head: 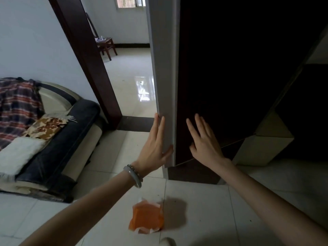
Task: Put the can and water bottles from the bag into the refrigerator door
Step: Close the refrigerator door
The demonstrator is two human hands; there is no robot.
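The refrigerator door (230, 68) stands tall in front of me, with a dark face and a grey side edge (165, 68). My left hand (154, 146) holds that grey edge low down, fingers stretched along it and the thumb hooked round onto the dark face. My right hand (204, 146) lies flat on the dark face, fingers spread, holding nothing. An orange bag (146, 219) sits on the white tiled floor below my left forearm. No can or water bottle shows; the bag's contents are hidden.
A dark sofa (58, 142) with blankets and a cushion lies at the left. A dark wooden door frame (88, 59) opens onto a further room with a wooden chair (106, 45). Dark fridge parts and a beige panel (266, 144) fill the right.
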